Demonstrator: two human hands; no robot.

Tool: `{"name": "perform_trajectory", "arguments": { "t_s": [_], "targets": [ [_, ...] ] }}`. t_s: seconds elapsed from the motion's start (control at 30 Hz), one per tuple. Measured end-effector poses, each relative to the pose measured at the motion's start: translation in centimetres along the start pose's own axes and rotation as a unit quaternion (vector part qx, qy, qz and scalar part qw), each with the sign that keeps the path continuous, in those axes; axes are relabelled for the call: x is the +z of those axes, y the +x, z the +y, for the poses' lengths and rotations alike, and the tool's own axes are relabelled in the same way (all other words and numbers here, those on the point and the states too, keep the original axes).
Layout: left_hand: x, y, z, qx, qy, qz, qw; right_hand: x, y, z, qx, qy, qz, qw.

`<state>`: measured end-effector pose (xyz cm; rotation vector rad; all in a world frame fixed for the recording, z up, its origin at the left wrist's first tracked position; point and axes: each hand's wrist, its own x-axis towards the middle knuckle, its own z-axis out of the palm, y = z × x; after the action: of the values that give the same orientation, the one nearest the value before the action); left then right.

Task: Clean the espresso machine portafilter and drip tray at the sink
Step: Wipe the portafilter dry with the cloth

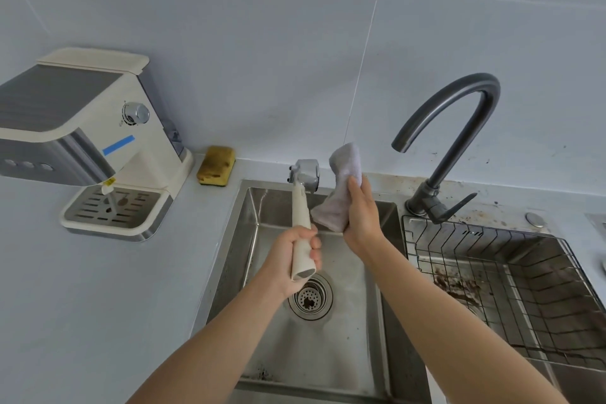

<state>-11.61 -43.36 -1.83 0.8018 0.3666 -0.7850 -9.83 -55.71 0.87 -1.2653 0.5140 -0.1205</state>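
Over the stainless-steel sink basin (344, 321), the left hand (295, 256) is curled tight round the cream handle of the metal-headed portafilter (301, 203), its head raised toward the sink's back rim. Just right of it, also above the sink, the right hand (360, 220) clutches a crumpled pale lilac cloth (344, 167). Left of the sink, the slotted grey drip tray (111, 207) sits in the cream espresso machine (98, 121).
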Motion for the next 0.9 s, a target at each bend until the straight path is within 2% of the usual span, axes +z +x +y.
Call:
{"name": "perform_trajectory", "arguments": {
  "t_s": [0.1, 0.17, 0.23, 0.27, 0.4, 0.5, 0.57, 0.67, 0.73, 0.8, 0.9],
  "targets": [
    [-0.1, 0.0, 0.6, -0.032, -0.044, -0.036, 0.998, -0.4, -0.8, 0.1, -0.091, -0.141, -0.072, 0.983],
    [0.0, 0.1, 0.2, -0.036, -0.052, -0.078, 0.995, -0.1, -1.2, 0.6, -0.146, -0.247, -0.144, 0.947],
    [-0.1, 0.2, -0.3, -0.044, -0.062, -0.119, 0.99, 0.2, -1.5, 1.4, -0.175, -0.306, -0.194, 0.916],
    [-0.3, 0.3, -0.6, -0.044, -0.063, -0.134, 0.988, 0.4, -1.7, 1.5, -0.164, -0.311, -0.197, 0.915],
    [-0.5, 0.4, -1.5, -0.045, -0.061, -0.183, 0.98, 0.8, -2.3, 0.5, -0.061, -0.227, -0.133, 0.963],
    [0.0, 0.5, -1.8, -0.032, -0.029, -0.19, 0.981, 1.3, -2.7, 0.1, -0.065, -0.16, -0.051, 0.984],
    [0.3, 0.7, -2.0, -0.018, -0.01, -0.171, 0.985, 1.4, -2.8, -0.3, -0.053, -0.183, 0.002, 0.982],
    [0.2, 1.0, -2.0, 0.003, 0.024, -0.139, 0.99, 0.9, -1.9, -0.9, 0.028, -0.267, 0.066, 0.961],
    [0.0, 1.2, -2.0, 0.007, 0.047, -0.126, 0.991, 0.4, -1.4, -1.1, 0.107, -0.233, 0.027, 0.966],
    [-0.1, 1.4, -1.9, 0.006, 0.062, -0.13, 0.99, 0.3, -1.4, -0.8, 0.175, -0.169, -0.063, 0.968],
    [-0.3, 1.5, -1.6, -0.01, 0.072, -0.168, 0.983, 0.0, -0.8, 0.3, 0.209, -0.073, -0.112, 0.969]
  ]
}}
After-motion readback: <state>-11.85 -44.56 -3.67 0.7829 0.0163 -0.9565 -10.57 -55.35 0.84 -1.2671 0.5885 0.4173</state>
